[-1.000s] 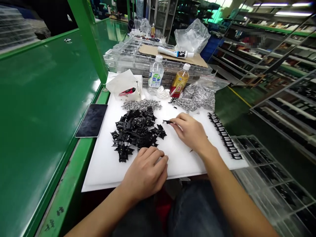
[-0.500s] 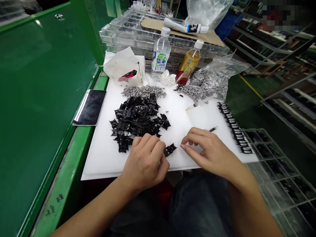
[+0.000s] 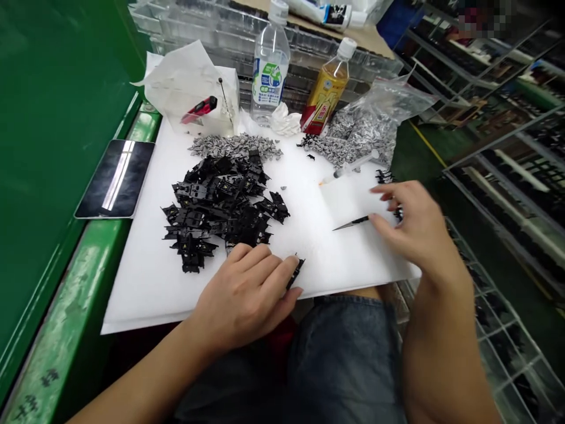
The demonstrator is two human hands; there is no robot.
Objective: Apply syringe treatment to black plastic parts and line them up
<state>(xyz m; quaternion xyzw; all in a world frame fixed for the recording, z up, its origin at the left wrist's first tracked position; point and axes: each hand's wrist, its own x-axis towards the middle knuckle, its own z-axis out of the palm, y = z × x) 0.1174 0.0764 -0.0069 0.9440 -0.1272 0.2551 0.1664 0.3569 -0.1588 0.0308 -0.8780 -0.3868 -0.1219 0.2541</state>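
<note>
Left hand (image 3: 242,297): resting on the white foam board (image 3: 141,294), fingers together and curled, tips against a small black part (image 3: 295,272) (whether it is actually pinched, the view doesn't settle).
Right hand (image 3: 417,221): raised and blurred, over the right side of the board, fingers spread apart.
Pointed tool (image 3: 353,222): dark, thin, its tip aimed left, its end by the right thumb; held or merely close, I cannot tell.
Black heap (image 3: 220,212): a large, loose pile of the same kind of part, left of centre on the board, just beside the left fingers.
Row (image 3: 386,175): a few black parts show at the board's far right, mostly hidden behind the right hand.
Done and left: the heap far outweighs the visible row, and plenty remains in the grey pile (image 3: 236,146) and the plastic bag (image 3: 375,121) of grey parts.
Nearby: a syringe (image 3: 351,168) lies on the board; a red utility knife (image 3: 198,110) sits on a white box, with a tablet (image 3: 115,178) at the board's left.
Labels: the water bottle (image 3: 270,65), tea bottle (image 3: 324,88) and tube (image 3: 335,15) all carry printed labels, but no brand or wording is legible (too small and angled).
</note>
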